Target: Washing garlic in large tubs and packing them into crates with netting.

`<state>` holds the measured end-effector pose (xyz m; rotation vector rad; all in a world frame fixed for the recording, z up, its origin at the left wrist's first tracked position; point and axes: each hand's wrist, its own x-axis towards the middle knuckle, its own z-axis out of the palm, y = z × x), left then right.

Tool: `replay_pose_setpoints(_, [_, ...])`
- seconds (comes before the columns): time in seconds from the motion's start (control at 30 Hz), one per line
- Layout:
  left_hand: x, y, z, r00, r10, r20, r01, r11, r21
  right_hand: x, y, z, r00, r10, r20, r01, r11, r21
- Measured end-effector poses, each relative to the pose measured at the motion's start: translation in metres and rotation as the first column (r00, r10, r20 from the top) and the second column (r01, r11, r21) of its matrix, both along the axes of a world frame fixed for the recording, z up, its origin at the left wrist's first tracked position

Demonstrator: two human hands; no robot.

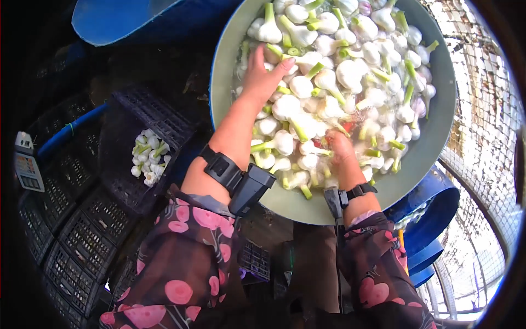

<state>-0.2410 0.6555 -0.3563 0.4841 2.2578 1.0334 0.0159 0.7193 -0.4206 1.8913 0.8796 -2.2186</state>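
A round, pale grey-green tub holds water and many white garlic bulbs with short green cut stems. My left hand rests among the bulbs at the tub's left side, thumb stretched away from the fingers. It touches the garlic there and grips none that I can see. My right hand reaches into the water nearer to me, its fingers mostly hidden by water and bulbs. Right at those fingers, a small red thing shows, too blurred to name. Black devices are strapped to both forearms.
A dark plastic crate with a small pile of garlic bulbs stands at left. Black crates and a grey-white digital scale are further left. A blue barrel sits below the tub's right rim, near wire mesh.
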Motion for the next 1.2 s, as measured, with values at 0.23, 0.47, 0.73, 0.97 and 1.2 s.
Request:
replay_pose_setpoints(0.23, [0.039, -0.005, 0.014, 0.956, 0.062, 0.285, -0.103, 0.986, 0.131, -0.005, -0.007, 0.057, 0.985, -0.144, -0.097, 0.150, 0.987, 0.057])
replay_pose_setpoints(0.47, [0.076, 0.020, 0.098, 0.996, -0.072, 0.057, 0.079, 0.988, -0.131, 0.026, 0.016, 0.113, 0.920, -0.196, -0.339, 0.246, 0.963, 0.111])
replay_pose_setpoints(0.73, [0.104, 0.046, 0.166, 0.992, -0.104, 0.066, 0.113, 0.981, -0.159, 0.050, 0.021, 0.192, 0.915, -0.251, -0.316, 0.313, 0.936, 0.163])
replay_pose_setpoints(0.97, [0.112, 0.025, 0.211, 0.998, -0.047, 0.047, 0.046, 0.999, 0.022, 0.064, 0.006, 0.243, 0.941, -0.197, -0.275, 0.259, 0.942, 0.212])
replay_pose_setpoints(1.2, [0.071, -0.056, 0.297, 0.989, 0.124, -0.077, -0.112, 0.983, 0.146, 0.004, -0.042, 0.336, 0.953, -0.039, -0.299, 0.123, 0.956, 0.266])
